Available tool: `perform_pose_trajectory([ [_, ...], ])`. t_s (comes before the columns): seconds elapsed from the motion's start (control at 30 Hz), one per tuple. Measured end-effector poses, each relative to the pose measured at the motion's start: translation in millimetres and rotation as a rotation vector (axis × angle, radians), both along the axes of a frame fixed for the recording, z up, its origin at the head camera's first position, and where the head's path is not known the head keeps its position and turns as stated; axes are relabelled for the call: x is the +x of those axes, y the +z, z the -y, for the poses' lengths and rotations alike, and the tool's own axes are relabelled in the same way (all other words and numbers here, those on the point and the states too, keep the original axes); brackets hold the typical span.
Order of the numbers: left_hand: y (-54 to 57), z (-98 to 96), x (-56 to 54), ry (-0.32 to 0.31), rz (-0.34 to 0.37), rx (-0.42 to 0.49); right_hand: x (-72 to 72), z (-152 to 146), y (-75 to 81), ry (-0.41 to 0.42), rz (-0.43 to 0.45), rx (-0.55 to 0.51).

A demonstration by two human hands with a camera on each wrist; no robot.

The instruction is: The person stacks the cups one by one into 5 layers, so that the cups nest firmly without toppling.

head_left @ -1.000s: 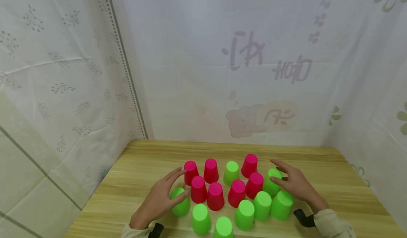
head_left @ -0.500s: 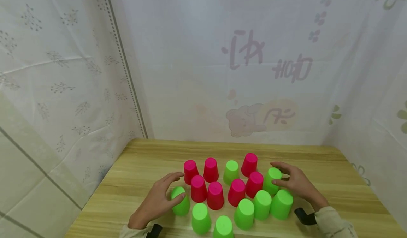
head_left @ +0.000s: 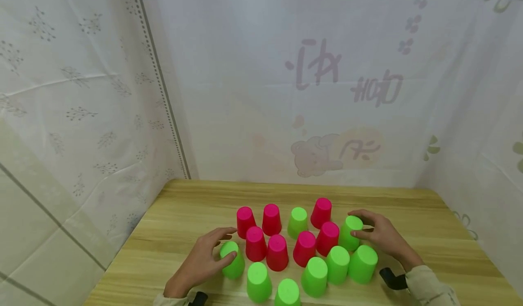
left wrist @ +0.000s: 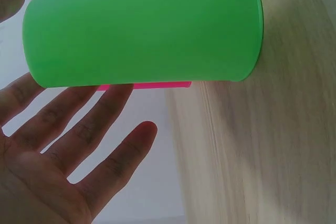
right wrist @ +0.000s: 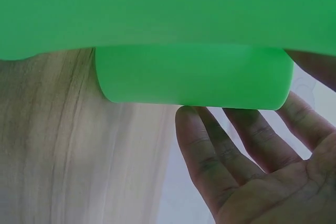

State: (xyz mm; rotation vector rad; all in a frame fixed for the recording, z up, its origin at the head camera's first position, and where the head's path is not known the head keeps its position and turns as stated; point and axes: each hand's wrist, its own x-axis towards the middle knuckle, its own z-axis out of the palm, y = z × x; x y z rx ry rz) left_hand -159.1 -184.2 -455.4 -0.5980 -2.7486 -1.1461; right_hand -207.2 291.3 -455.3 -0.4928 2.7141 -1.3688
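Patterned cloth hangs behind the back green cup, the one standing between pink cups in the row farthest from you, and also off to both sides of it. Beneath that cup spreads your wood-grain table.

Your left hand is left of the back green cup and nearer you, thumb and fingers apart on either side of the left green cup. Your right hand is right of the back green cup, thumb and fingers likewise apart around the right green cup. You can't tell whether either hand presses on its cup.

All the cups stand bottom-up. The left green cup is left of the back green cup and nearer you; the right one is to its right, a little nearer. Five more green cups curve along your side of it. Of the seven pink ones, two are to its left, one is to its right, and four are nearer you, two toward each side.

A black wrist piece shows at your right wrist, well right of the back green cup.
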Motion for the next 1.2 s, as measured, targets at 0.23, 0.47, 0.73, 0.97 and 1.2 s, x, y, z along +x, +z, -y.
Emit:
perform_pose_trajectory([
  [0.23, -1.4, -0.1, 0.7, 0.012, 0.035, -0.002, -3.3, 0, 1.2, 0.006, -0.035, 0.016],
  [0.47, -2.3, -2.3, 0.8, 0.009, 0.021, -0.022, -6.7, 0, 6.0, -0.027, -0.06, 0.045],
  [0.73, -5.1, -2.8, 1.4, -0.004, 0.007, -0.023, -18.5, -3, 13.4, -0.032, -0.06, 0.095],
  [0.97, -6.2, -3.6, 2.9, -0.007, 0.026, -0.029, -33.1, -7, 22.2, -0.008, -0.059, 0.111],
  [1.2, -8.3, -3.4, 5.8, 0.003, 0.037, -0.046, -47.2, -11, 26.8, 0.005, -0.018, 0.108],
])
